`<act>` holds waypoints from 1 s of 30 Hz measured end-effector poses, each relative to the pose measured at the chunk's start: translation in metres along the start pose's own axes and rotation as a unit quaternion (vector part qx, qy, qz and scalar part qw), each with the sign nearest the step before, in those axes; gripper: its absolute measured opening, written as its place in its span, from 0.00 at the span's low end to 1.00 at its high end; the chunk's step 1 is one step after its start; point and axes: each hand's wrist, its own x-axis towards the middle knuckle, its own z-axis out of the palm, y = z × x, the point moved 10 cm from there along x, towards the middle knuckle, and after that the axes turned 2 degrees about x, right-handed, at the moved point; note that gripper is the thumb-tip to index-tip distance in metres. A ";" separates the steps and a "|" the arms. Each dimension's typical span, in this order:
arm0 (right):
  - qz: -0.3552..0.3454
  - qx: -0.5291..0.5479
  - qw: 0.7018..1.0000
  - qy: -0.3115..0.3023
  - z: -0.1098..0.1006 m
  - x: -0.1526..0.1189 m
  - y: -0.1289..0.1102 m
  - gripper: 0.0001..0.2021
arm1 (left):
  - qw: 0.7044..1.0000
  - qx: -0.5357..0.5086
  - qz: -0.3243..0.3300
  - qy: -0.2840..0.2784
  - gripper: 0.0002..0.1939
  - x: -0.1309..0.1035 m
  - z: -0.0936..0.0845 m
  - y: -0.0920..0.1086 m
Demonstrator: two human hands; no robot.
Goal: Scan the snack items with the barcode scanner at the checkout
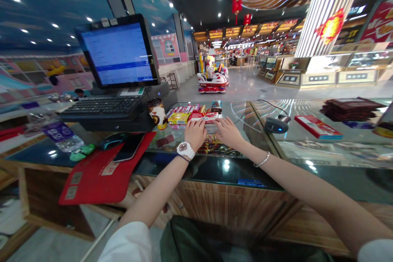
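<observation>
Fingers (pixel 201 124) loosely curled, left hand (pixel 195 135) and right hand (pixel 229 133) touching red packet (pixel 205 116)

Left hand (pixel 195 133) and right hand (pixel 229 133) partly hide the red pack (pixel 205 116); screen (pixel 119 51) text blurs.

Just across the worktop (pixel 208 168), the person's left grip (pixel 195 134), with a white watch (pixel 186 150) at the wrist, and right grip (pixel 229 134) both touch 1 red-and-white packet (pixel 205 116). A yellow box (pixel 179 118) lies just beside it. Over to the left, a patterned cup (pixel 157 114) stands near a keyboard (pixel 102 106) and lit monitor (pixel 118 55); 1 phone (pixel 129 147) lies on a red mat (pixel 104 182). Off right sits a dark scanner (pixel 276 125).
</observation>
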 end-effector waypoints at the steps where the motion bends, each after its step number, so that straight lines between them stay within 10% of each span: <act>1: 0.006 0.006 1.000 -0.003 0.002 0.000 0.002 0.23 | 1.000 0.003 -0.002 -0.006 0.22 0.000 0.002 0.000; 30: 0.009 0.074 0.995 -0.073 0.024 0.002 0.008 0.28 | 0.999 -0.007 -0.030 -0.045 0.29 0.004 0.016 -0.017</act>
